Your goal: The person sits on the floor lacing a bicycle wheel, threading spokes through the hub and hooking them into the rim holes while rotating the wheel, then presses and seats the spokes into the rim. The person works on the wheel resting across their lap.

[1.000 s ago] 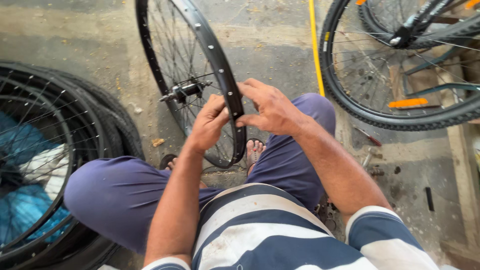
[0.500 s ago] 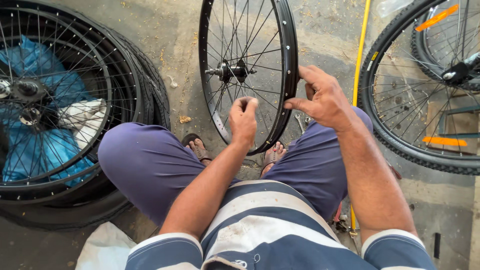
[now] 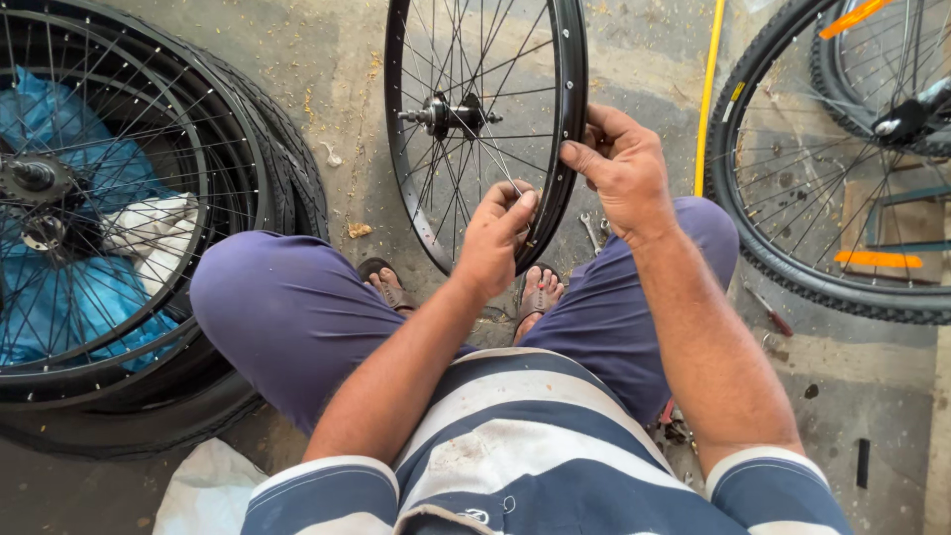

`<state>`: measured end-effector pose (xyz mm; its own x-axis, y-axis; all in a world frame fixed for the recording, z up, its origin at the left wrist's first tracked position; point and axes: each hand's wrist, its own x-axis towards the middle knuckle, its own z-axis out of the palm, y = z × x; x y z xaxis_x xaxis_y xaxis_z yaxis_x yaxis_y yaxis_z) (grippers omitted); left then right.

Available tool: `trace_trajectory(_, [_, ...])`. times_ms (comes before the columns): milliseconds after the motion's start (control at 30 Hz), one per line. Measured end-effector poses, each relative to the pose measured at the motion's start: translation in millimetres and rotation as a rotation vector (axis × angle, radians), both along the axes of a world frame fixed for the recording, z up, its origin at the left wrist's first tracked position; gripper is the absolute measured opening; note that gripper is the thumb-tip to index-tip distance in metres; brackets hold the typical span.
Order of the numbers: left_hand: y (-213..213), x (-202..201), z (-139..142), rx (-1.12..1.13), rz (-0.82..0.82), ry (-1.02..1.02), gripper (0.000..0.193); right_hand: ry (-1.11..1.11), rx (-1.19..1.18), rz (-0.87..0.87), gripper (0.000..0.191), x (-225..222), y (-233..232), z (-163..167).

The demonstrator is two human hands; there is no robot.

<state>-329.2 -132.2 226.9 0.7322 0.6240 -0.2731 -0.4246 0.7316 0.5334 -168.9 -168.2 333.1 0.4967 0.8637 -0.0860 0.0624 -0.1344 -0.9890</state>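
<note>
Nearest to me: striped shirt [image 3: 535,446] at 6 o'clock, purple trousers [image 3: 287,307] with knees spread to 8 and 4, so the work sits between the legs. Sandalled feet [image 3: 540,292] just past the knees, touching or bracing the wheel's lower edge; I can't tell which.

My left hand [image 3: 495,238] is curled shut at the inside of the rim, fingertips pinched on something small at a spoke end, too small to identify. My right hand [image 3: 619,168] is clamped on the black rim from the outside at 1 o'clock, thumb over the edge. I judge it steadies the wheel while the left works at the spoke.

The bare wheel [image 3: 485,129] stands upright at 12 o'clock, no tyre on it, hub and axle [image 3: 446,116] in the middle, lower edge down by the feet.

A small spanner [image 3: 591,230] lies on the floor just beside my right wrist, within reach.

Farther out: stack of wheels and tyres [image 3: 129,248] at 9 to 10 o'clock over a blue sheet [image 3: 59,129] and white cloth. Tyred wheels [image 3: 832,168] at 2 to 3 o'clock. Yellow strip [image 3: 708,99] at 1.

The surface is a rough concrete floor [image 3: 337,79], stained and dusted with debris. It looks like a workshop floor.
</note>
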Motion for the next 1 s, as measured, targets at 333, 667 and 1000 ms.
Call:
trace_trajectory(333, [11.6,13.5,-10.0,-0.128,-0.028,-0.143,0.021,-0.426,-0.209,-0.019,0.079,-68.1,-51.8,-12.2])
trace_trajectory(667, [21.4,17.9,-7.7,-0.151,-0.006,-0.196,0.021,0.472,-0.254,-0.009,0.048,-22.9,-97.8,-83.1])
trace_trajectory(1000, [31.8,13.4,-0.5,-0.131,-0.007,-0.152,0.022,0.593,-0.137,-0.345,0.013,-7.8,-114.2,-102.6])
